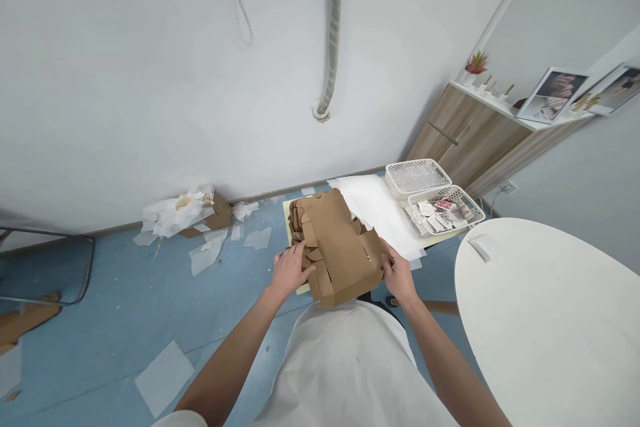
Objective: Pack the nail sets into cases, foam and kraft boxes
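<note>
A flat brown cardboard box blank (345,247) with partly raised flaps lies on top of a stack of similar cardboard blanks (296,213), close to my body. My left hand (291,270) grips the blank's left side, thumb over a side flap and fingers among the folded edges. On the opposite side, my right hand (399,272) pinches the raised right flap, its fingertips partly hidden behind the cardboard. White paper sheets (380,210) lie just right of the stack.
Two white plastic baskets stand at the table's right end; the nearer basket (477,210) holds small packets. A round white table (550,320) is at my right. A wooden cabinet (465,133) stands beyond. Scattered paper (164,377) and an open carton (219,211) lie on the blue floor.
</note>
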### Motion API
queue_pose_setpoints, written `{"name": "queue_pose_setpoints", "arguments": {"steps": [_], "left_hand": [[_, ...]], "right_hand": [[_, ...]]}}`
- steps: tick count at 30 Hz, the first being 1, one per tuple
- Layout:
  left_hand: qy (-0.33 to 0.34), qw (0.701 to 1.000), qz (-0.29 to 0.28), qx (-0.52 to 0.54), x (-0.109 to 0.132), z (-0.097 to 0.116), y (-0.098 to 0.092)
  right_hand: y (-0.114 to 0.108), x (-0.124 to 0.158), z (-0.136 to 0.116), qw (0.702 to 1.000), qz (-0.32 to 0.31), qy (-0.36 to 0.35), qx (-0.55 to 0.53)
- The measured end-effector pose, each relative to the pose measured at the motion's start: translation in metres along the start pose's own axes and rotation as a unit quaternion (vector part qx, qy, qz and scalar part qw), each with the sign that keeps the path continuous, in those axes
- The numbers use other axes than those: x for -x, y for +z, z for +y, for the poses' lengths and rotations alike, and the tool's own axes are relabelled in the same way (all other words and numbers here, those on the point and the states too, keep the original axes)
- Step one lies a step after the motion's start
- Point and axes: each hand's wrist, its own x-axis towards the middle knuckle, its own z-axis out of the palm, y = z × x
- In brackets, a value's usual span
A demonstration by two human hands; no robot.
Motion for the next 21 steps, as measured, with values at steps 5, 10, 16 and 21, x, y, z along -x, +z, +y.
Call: {"name": "queue_pose_setpoints", "arguments": {"steps": [5, 10, 16, 21], "left_hand": [[-0.076, 0.996, -0.047, -0.008, 0.008, 0.012, 0.005], [-0.073, 0.986, -0.147, 0.006, 0.007, 0.022, 0.025], [-0.040, 0.989, -0.138, 0.043, 0.006, 0.035, 0.032], [0.021, 0.986, -0.110, 0.125, -0.001, 0.054, 0.020]], "right_hand": [[-0.009, 0.008, 0.008, 0.998, 0.064, -0.008, -0.023], [-0.015, 0.015, 0.022, 0.994, 0.088, 0.024, -0.054], [-0.027, 0.027, 0.038, 0.993, 0.086, 0.059, -0.053], [-0.053, 0.040, 0.052, 0.986, 0.142, 0.086, -0.027]]}}
